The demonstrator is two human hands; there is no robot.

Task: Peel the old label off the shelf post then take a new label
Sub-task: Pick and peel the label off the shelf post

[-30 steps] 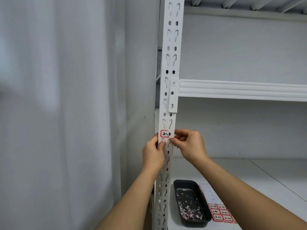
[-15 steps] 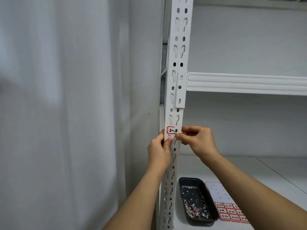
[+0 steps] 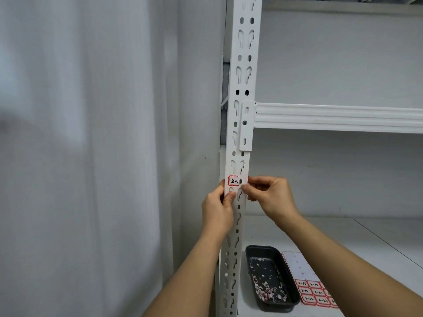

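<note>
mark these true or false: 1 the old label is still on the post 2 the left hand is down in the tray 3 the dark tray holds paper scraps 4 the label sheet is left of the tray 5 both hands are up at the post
1. True. The old label, red-bordered, is still stuck on the shelf post, though the right hand covers its right edge.
2. False. The left hand grips the post just below the label.
3. True. The dark tray on the shelf holds small pink and white scraps.
4. False. The label sheet lies to the right of the tray.
5. True. Both hands are at the post, the right one's fingertips at the label's right edge.
</note>
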